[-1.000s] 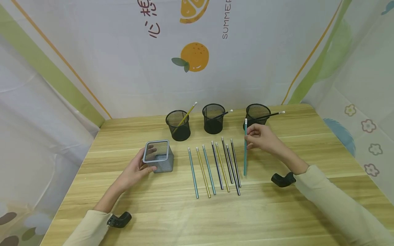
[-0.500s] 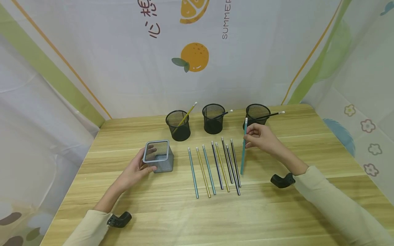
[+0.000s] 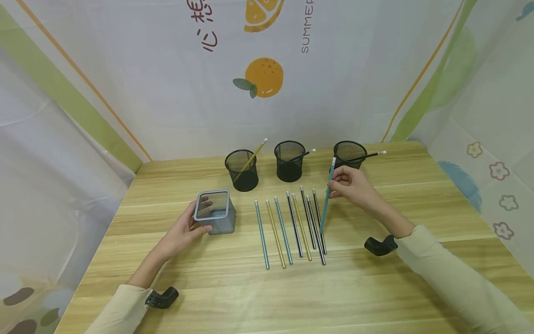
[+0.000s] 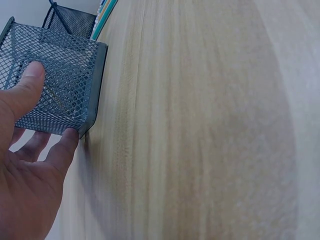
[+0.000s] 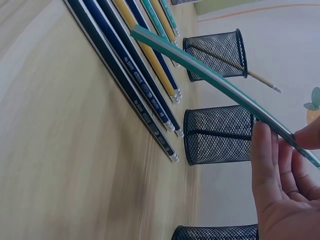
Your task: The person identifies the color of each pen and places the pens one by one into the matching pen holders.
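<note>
Right hand [image 3: 351, 184] has the teal pencil [image 3: 327, 202] pinched, eraser end up, other end slanting down toward the person, well right of the gray mesh box [image 3: 223, 226] the left hand's [image 3: 185, 234] gripping. Pencil row [image 3: 294, 224] sits between. Behind it, three black cups [image 3: 289, 172], one pencil apiece: yellow pencil [image 3: 251, 162] left, dark pencils [image 3: 368, 157] middle and right.

1. A mesh box [image 4: 62, 67] of dark metal wire has a solid strip along its edge nearest the table [image 4: 175, 120].
2. The left hand [image 4: 30, 175] grips the box, thumb [image 4: 29, 90] against one mesh wall, a fingertip [image 4: 70, 134] near the strip's corner.
3. Beyond the box, partly hidden by it, is a mesh cup [image 4: 77, 22].
4. Beside that cup, also past the box, a teal pencil [image 4: 104, 20] lies next to others, cut off by the view's edge.
</note>
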Motion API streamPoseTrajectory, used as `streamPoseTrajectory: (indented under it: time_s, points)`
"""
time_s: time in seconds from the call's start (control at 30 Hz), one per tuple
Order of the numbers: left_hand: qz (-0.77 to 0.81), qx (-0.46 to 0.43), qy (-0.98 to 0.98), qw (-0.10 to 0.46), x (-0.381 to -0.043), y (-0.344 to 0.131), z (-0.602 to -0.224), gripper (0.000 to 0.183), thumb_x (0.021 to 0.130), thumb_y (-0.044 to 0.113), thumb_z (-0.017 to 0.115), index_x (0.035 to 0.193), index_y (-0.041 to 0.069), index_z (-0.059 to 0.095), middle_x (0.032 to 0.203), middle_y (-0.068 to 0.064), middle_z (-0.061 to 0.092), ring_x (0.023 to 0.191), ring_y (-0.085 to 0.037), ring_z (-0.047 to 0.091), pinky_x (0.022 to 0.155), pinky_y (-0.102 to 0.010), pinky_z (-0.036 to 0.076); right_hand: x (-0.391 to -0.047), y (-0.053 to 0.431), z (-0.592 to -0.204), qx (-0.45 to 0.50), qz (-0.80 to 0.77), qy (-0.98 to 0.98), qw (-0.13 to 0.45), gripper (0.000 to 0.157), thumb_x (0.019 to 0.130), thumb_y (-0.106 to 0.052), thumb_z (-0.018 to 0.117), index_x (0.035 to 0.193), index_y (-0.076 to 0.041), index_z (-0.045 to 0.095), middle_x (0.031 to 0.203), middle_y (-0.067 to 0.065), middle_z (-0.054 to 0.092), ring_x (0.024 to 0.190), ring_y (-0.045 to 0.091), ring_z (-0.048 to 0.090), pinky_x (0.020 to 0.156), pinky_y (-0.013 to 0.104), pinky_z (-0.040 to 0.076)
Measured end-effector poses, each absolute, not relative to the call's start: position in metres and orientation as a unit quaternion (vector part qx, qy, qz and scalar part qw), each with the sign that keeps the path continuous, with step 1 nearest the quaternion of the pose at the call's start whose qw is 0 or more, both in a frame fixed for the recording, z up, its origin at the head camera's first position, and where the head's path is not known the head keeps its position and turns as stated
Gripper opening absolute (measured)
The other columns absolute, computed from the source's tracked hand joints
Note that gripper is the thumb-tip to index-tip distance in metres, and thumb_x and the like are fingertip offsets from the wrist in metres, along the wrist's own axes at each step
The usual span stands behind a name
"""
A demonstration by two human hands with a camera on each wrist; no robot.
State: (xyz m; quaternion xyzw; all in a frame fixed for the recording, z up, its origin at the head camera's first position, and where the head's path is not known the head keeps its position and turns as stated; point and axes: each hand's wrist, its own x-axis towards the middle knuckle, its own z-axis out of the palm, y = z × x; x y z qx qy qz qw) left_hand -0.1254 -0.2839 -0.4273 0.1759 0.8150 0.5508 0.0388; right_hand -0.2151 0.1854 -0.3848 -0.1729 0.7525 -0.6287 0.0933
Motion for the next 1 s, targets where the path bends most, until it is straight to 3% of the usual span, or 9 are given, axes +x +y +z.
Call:
streamPoseTrajectory:
  time_s: [0.83,1.0]
  points:
    - [0.551,0.177,0.815,0.037,-0.126,-0.285,-0.429,0.077,0.094,-0.01,0.066,0.157,-0.003,0.022,0.154,-0.03,0.034,0.139,-0.049,0.035,0.109,-0.049,0.041,-0.214,0.171,-0.385,-0.194,-0.669,0.715,0.063,0.015,0.102,0.005,0.056,0.112,0.015,0.049,0.103,0.024,0.057,0.086,0.019,0.071,0.085,0.049,0.059]
    - [0.55,0.179,0.815,0.036,-0.126,-0.285,-0.43,0.077,0.094,-0.01,0.066,0.157,-0.003,0.022,0.154,-0.03,0.034,0.139,-0.049,0.035,0.109,-0.05,0.04,-0.214,0.168,-0.385,-0.202,-0.675,0.708,0.057,0.02,0.102,0.004,0.056,0.115,0.018,0.048,0.105,0.026,0.058,0.087,0.02,0.071,0.082,0.044,0.061]
